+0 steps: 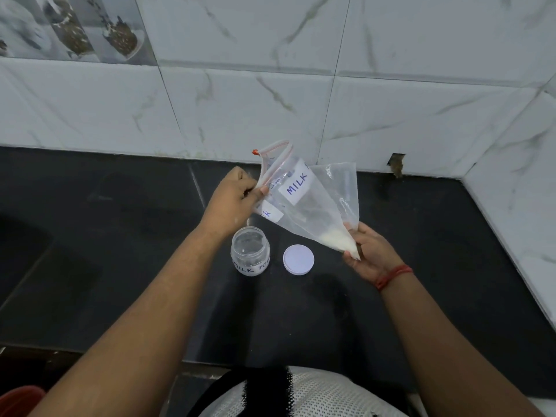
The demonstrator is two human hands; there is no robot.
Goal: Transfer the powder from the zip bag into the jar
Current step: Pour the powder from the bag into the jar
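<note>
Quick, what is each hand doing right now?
Left hand: closed, pinching the zip bag near its open zip end.
Right hand: closed, holding the bag's powder-filled corner.

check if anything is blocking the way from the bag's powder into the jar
Nothing visible does. The jar stands open on the counter, its lid lying apart to its right. The powder sits in the zip bag corner held by the right hand, while the left hand grips the zip end above the jar.

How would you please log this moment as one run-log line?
left hand: grips zip bag top | right hand: holds powder corner | jar: open | lid: beside jar
</note>
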